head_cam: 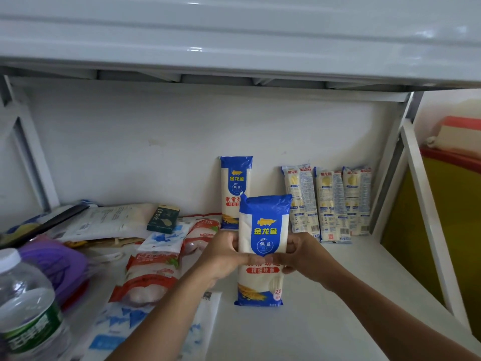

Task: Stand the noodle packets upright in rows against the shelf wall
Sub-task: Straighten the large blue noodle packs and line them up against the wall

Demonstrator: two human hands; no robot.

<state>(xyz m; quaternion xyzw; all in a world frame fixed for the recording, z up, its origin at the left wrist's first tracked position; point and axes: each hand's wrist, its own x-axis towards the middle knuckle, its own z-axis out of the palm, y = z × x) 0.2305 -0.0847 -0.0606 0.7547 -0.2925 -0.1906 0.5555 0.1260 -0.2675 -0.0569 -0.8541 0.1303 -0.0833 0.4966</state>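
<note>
A blue-and-white noodle packet point(263, 225) stands upright in the middle of the white shelf point(338, 295), gripped around its middle from both sides by my left hand point(223, 256) and my right hand point(302, 254). Behind it a matching blue-and-white packet point(235, 183) leans upright against the shelf wall point(156, 142). To the right, three pale yellow noodle packets point(329, 204) stand in a row against the same wall.
Red-and-white bags point(153, 272), blue-and-white bags point(122, 324) and a small dark box point(163, 218) lie jumbled on the shelf's left half. A water bottle point(24, 306) and a purple lid point(54, 267) sit at the front left. An upper shelf point(234, 35) overhangs.
</note>
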